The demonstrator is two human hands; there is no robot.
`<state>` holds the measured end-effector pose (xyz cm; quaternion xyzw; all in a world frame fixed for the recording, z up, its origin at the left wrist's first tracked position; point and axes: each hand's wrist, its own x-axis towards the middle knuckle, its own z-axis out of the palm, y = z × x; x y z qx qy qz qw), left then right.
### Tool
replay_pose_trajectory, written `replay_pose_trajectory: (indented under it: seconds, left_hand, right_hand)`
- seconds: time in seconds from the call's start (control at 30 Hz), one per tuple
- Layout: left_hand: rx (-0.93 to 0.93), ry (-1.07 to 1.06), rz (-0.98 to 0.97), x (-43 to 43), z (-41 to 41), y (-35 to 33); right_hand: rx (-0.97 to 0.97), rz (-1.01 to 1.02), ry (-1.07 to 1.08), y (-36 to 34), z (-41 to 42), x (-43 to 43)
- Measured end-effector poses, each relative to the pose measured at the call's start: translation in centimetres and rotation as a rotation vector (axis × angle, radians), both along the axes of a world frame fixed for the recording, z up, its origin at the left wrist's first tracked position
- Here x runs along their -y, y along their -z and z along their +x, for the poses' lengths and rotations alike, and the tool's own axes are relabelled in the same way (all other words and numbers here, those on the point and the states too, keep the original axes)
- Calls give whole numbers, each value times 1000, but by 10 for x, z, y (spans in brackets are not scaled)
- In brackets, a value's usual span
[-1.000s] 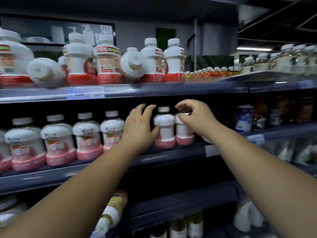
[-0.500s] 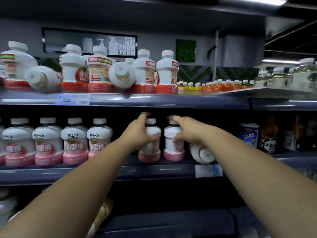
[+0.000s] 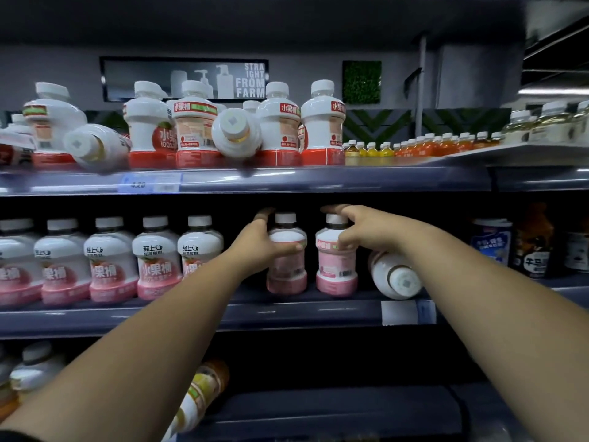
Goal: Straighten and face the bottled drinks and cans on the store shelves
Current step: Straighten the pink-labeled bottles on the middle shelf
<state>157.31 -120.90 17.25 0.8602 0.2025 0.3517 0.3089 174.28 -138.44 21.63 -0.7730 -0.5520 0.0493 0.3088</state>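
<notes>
On the middle grey shelf (image 3: 287, 314) we see the left hand (image 3: 255, 247) wrapped around an upright white-and-pink plastic bottle (image 3: 287, 269); the right hand (image 3: 363, 231) grips the shoulder of the neighbouring barcode-faced pink bottle (image 3: 336, 269); just right, a toppled white plastic bottle (image 3: 395, 275) lies cap towards us

On the middle shelf (image 3: 287, 317), a row of bottles (image 3: 108, 260) stands left along the front edge. Right of it stand the sixth bottle (image 3: 287, 269) and the seventh bottle (image 3: 336, 266), apart. Just beside the latter lies a tipped bottle (image 3: 395, 274), cap toward the front edge.
</notes>
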Motion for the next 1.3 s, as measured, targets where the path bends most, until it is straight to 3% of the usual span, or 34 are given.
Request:
replay_pose_trajectory:
  seconds: [0.13,0.23,0.33,0.47,0.6,0.73,0.83,1.0,1.2,1.3]
  left_hand:
    - [17,109,-87,0,2,-2]
    - [5,38,-36,1,7,-2]
    - [35,95,-100,3,10,-2]
    - [69,82,-81,6,11,-1]
    - [81,139,-131,9,12,-1]
    - [101,66,-91,6,12,0]
    - [81,149,-156,5,10,-2]
    - [-31,123,65,11,4,-14]
    - [-254,113,182,1,-18,-40]
    - [-359,-15,354,-1,-32,-41]
  right_hand:
    - [88,27,112,-2,3,0]
    - [-12,20,25,-1,1,1]
    - [81,51,86,-3,5,4]
    - [-28,30,13,0,8,9]
    - [58,81,92,0,11,11]
    - [-75,102,9,6,10,9]
    - [-31,105,38,4,15,11]
    - [39,73,47,0,14,9]
    - [64,103,22,2,-9,-5]
    - [80,75,-21,6,-19,-15]
